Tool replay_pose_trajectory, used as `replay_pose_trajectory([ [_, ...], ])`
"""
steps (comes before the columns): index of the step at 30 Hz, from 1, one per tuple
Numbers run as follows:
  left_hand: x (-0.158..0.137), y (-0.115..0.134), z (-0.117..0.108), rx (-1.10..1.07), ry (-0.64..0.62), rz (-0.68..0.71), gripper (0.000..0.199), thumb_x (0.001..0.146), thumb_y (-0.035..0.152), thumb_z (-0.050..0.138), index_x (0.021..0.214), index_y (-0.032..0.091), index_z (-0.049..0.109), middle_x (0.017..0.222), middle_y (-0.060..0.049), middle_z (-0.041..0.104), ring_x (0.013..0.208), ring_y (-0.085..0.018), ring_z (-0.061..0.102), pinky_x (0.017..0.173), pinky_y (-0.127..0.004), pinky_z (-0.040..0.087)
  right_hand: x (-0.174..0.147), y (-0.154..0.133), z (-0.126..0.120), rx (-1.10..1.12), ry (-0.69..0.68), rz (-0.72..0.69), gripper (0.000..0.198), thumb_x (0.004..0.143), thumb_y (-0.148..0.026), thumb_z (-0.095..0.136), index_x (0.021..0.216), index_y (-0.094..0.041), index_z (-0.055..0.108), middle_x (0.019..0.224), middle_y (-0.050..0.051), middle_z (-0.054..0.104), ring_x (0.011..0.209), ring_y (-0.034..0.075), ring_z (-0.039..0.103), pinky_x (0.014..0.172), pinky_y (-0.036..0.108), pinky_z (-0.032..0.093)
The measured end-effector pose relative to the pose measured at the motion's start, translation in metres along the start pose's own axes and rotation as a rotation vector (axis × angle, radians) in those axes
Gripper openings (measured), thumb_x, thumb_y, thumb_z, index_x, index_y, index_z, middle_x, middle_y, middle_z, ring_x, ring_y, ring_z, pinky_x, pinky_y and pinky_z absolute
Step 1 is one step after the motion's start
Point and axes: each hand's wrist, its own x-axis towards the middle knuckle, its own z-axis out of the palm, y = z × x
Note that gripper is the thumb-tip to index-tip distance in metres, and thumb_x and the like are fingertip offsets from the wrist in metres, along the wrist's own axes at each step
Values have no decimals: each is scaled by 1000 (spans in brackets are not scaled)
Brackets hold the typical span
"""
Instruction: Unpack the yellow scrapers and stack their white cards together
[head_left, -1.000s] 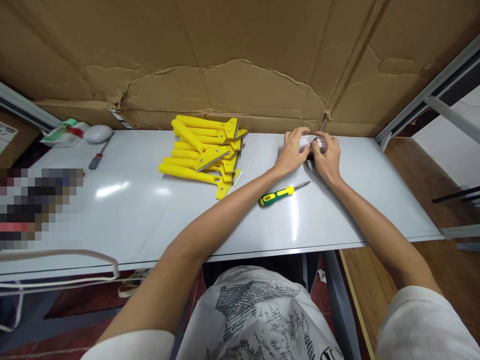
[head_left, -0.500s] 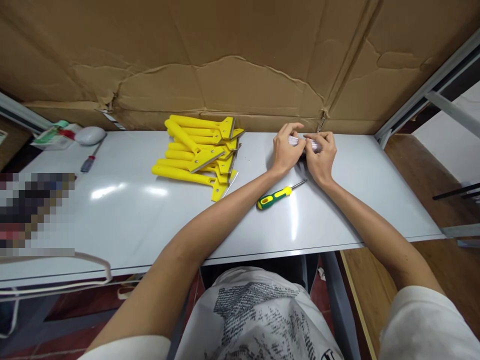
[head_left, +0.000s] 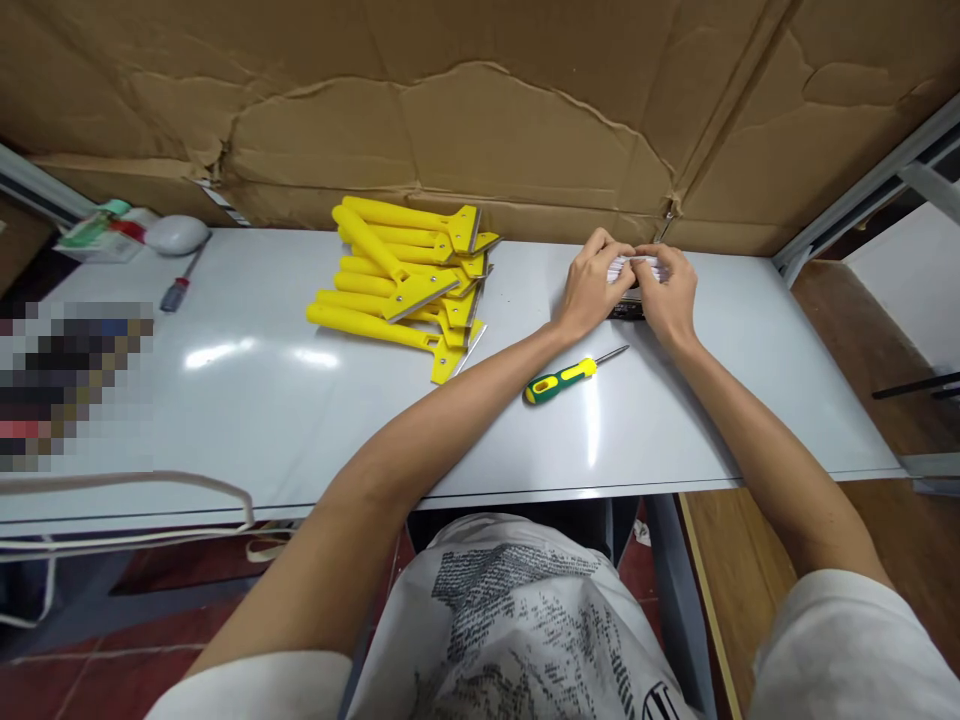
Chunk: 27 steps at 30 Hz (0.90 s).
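Left hand: the left hand (head_left: 592,290) rests at the far side of the grey table (head_left: 300,420), fingers curled around one end of a small white bundle (head_left: 634,268).
Right hand: the right hand (head_left: 670,295) grips the other end of the same bundle, its fingertips pressed on top.
White bundle: held between both hands close to the cardboard wall (head_left: 480,110); what it is made of is too small to tell. A dark object (head_left: 626,311) lies just beneath it on the table.
Screwdriver: a green-and-yellow screwdriver (head_left: 566,376) lies near the hands, on the person's side, tip pointing toward the right hand.
Scrapers: a pile of yellow scrapers (head_left: 409,285) sits to the left, well apart from the hands.
Far left: a second screwdriver (head_left: 180,285) and a white rounded object (head_left: 176,234) lie by the table's far corner.
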Motion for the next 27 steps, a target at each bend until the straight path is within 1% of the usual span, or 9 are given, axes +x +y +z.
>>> replay_pose_trajectory([
  [3,-1,-2,1,20,-26,26,30,126,37,51,124,24,77,134,-15,72,126,-30,75,118,-47,61,0,4,1,-13,25,-33,47,117,-64,52,107,-27,80,119,15,82,120,35,77,119,59,61],
  [7,0,-8,-4,93,-112,-12,58,127,65,34,124,23,74,136,-17,67,122,-33,77,115,-48,61,3,14,2,-94,41,-114,74,116,-86,33,88,-28,69,100,15,72,104,35,74,109,60,62],
  [10,3,-15,-15,42,-259,104,60,121,73,46,141,24,73,144,-19,66,129,-37,76,118,-49,59,8,26,-2,-111,88,-166,76,115,-90,30,88,-29,66,108,16,72,105,34,74,108,59,64],
  [13,8,-17,-24,0,-456,248,66,117,59,68,172,24,57,155,-19,64,135,-40,75,120,-50,59,13,33,-11,-107,148,-161,73,115,-89,34,86,-30,66,112,17,71,112,35,74,112,61,63],
  [15,10,-14,-26,-8,-490,248,64,117,39,65,177,22,51,158,-19,65,139,-39,73,123,-49,57,14,33,-17,-78,147,-148,72,113,-90,38,86,-30,67,112,16,69,116,37,73,116,64,62],
  [18,12,-8,-27,-42,-425,143,50,110,21,61,160,19,66,151,-16,72,142,-35,70,128,-45,54,14,26,-28,-26,119,-160,72,111,-93,42,96,-31,75,117,14,71,123,37,73,120,66,61],
  [20,12,-4,-30,-78,-376,43,42,104,18,66,146,21,72,147,-14,77,141,-33,70,129,-43,53,12,22,-36,13,79,-183,74,110,-95,44,116,-32,81,129,14,74,131,36,73,121,63,62],
  [24,13,-1,-35,-158,-354,-118,38,100,17,68,136,25,76,147,-10,80,140,-32,72,129,-42,52,12,27,-53,156,-189,-167,85,100,-91,68,165,-37,66,142,12,79,122,33,80,106,52,71],
  [27,24,4,-23,-188,-371,-151,40,100,15,66,138,23,77,147,-10,80,142,-32,72,128,-41,53,18,38,-66,111,-212,-138,70,100,-82,74,153,-35,76,137,8,83,113,32,84,98,50,74],
])
